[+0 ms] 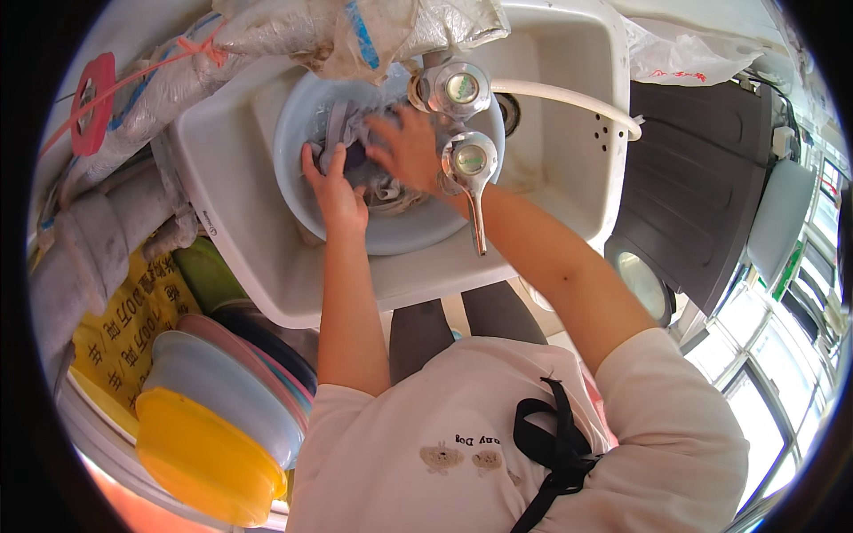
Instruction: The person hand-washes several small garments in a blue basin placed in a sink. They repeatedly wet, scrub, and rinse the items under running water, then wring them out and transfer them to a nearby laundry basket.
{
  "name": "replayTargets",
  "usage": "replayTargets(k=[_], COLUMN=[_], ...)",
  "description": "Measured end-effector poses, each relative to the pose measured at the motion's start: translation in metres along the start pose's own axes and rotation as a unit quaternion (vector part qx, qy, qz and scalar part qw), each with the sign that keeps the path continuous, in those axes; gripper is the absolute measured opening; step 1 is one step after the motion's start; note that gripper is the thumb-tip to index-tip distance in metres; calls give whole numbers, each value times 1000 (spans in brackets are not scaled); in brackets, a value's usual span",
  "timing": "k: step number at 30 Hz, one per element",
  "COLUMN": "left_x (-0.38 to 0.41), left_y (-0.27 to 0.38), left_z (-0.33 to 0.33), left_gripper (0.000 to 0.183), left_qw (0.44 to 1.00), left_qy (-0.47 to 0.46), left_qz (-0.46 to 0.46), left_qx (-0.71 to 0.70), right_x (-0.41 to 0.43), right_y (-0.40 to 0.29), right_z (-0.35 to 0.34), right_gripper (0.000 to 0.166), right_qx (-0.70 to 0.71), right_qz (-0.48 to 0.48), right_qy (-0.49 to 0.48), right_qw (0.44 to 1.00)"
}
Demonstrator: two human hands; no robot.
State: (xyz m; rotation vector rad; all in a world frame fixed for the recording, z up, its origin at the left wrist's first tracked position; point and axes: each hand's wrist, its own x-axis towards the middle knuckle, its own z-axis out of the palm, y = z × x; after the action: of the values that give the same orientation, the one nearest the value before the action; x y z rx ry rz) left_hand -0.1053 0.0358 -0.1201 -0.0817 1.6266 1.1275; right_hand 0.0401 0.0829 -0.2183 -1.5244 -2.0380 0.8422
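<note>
A light-blue plastic basin (293, 200) sits inside the white sink (560, 180). In it lies a wet grey item (338, 126), apparently a fabric shoe with a dark inside. My left hand (341, 196) grips its near end at the basin's left side. Blurred by motion, my right hand (410, 150) is over the basin with its fingers spread, and nothing shows in it. More wet grey-and-white fabric (393, 193) lies below that hand. Chrome faucet valves (470, 160) with a lever overhang the basin and hide part of my right wrist. Water splashes around the far side.
A white hose (566, 96) runs from the faucet over the sink's right rim. Foil-wrapped pipes (280, 33) cross the back left. Stacked plastic basins, a yellow one (206, 453) outermost, stand at lower left. A dark grey ribbed panel (693, 173) is at right.
</note>
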Motion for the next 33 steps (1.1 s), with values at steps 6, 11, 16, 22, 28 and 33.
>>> replayTargets(k=[6, 11, 16, 22, 28, 33], left_x=[16, 18, 57, -30, -119, -81], left_y=[-7, -6, -22, 42, 62, 43], left_z=[-2, 3, -3, 11, -18, -53], left_gripper=[82, 86, 60, 30, 40, 47], left_qw=[998, 996, 947, 904, 936, 985], left_qy=[-8, -11, -57, -200, -259, -130], left_qz=[-56, -11, 93, 206, 234, 84], left_qx=[39, 91, 301, 316, 37, -70], right_x=[-9, -23, -1, -26, -43, -46], right_y=[47, 54, 2, -46, -91, -144], right_z=[42, 42, 11, -101, -112, -141], right_gripper=[63, 54, 43, 64, 60, 42], right_qx=[-212, -143, -62, -42, 304, 365], right_qz=[49, -45, 7, 78, 36, 208], right_qy=[-167, -125, -110, -99, -88, -138], right_qw=[962, 981, 992, 991, 948, 897])
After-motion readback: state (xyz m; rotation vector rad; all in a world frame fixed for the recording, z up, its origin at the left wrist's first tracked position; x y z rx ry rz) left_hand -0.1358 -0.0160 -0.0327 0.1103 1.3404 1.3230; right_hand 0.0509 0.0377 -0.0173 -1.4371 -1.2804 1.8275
